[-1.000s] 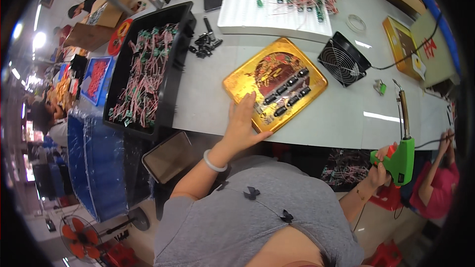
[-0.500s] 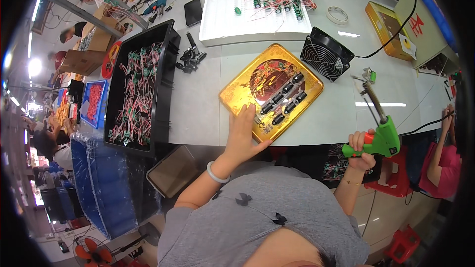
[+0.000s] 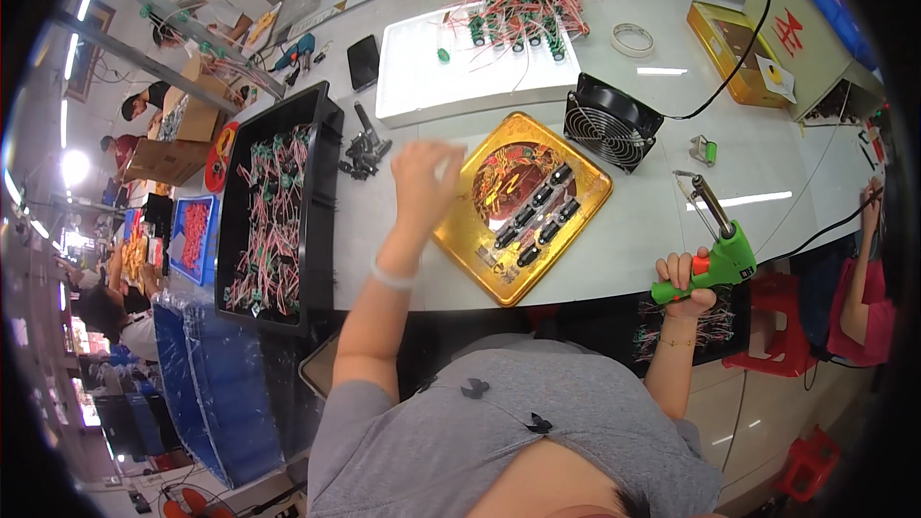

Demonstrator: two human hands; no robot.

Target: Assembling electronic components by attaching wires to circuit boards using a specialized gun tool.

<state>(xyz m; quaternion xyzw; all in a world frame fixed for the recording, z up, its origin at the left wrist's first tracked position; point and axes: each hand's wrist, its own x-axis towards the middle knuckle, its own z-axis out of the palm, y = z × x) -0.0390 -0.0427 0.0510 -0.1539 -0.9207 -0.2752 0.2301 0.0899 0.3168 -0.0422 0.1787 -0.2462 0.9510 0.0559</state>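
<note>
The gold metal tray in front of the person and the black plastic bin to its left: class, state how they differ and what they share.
The gold metal tray is shallow, shiny and patterned; the black plastic bin is deeper, matt and plain. The tray holds a few black parts in short rows; the bin holds a heap of green parts with red and white wires. The tray lies slantwise; the bin is longer. Both rest on the white table.

**Left arm out, right fist low**

The left hand (image 3: 425,173) is raised on an outstretched forearm, its fingers loosely curled and blurred, a band at the wrist. The right hand (image 3: 687,283) sits low at the right, fingers wrapped in a closed grip, its forearm running down toward the body.
</note>
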